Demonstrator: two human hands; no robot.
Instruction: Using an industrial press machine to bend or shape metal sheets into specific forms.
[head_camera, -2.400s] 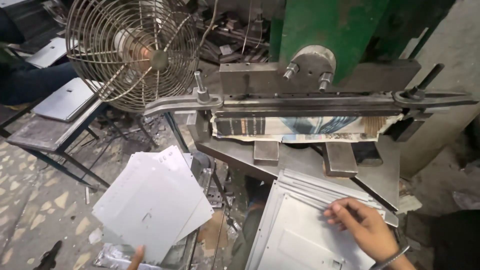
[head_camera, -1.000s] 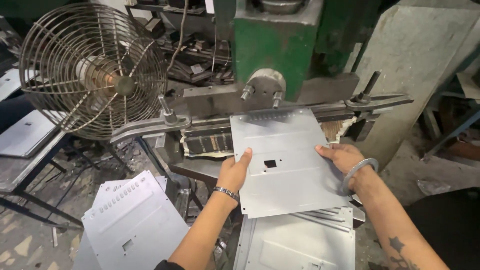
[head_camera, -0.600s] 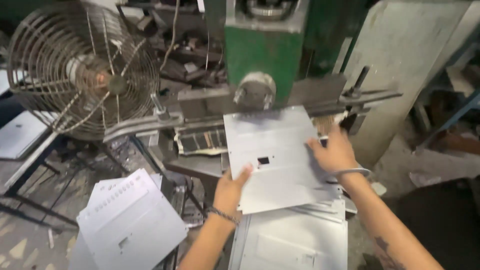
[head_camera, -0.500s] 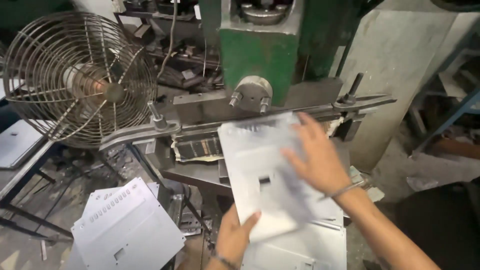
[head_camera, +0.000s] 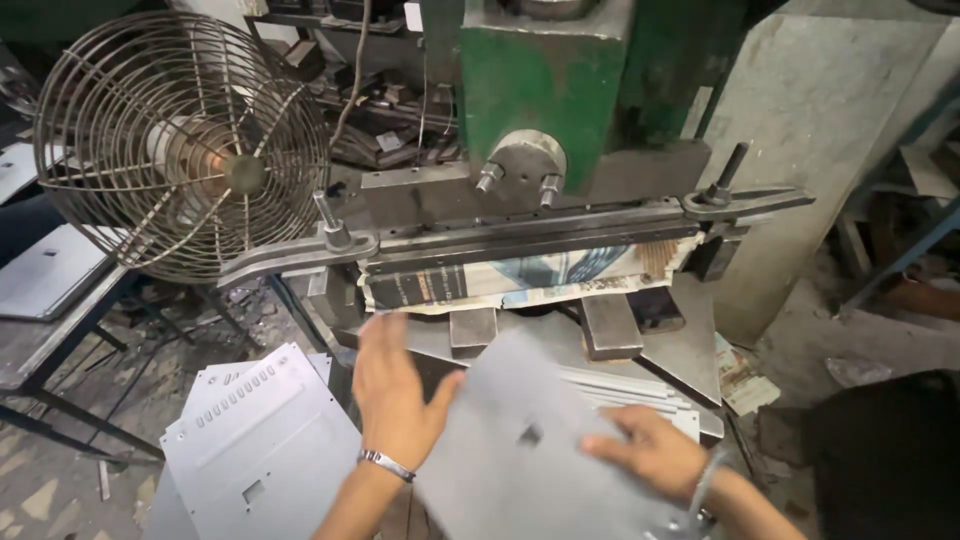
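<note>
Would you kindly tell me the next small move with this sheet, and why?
Probably swing the sheet leftward toward the stack of punched panels lying there. It looks clear of the press, blurred in motion, held by the left hand at its edge and the right hand on top.

Your arms are bare, with no sleeves. Your left grip (head_camera: 393, 390) has a thin silver bracelet (head_camera: 386, 463) around the wrist. Your right grip (head_camera: 655, 450) has a light, shiny bangle (head_camera: 703, 480) on its wrist. You wear no gloves.
</note>
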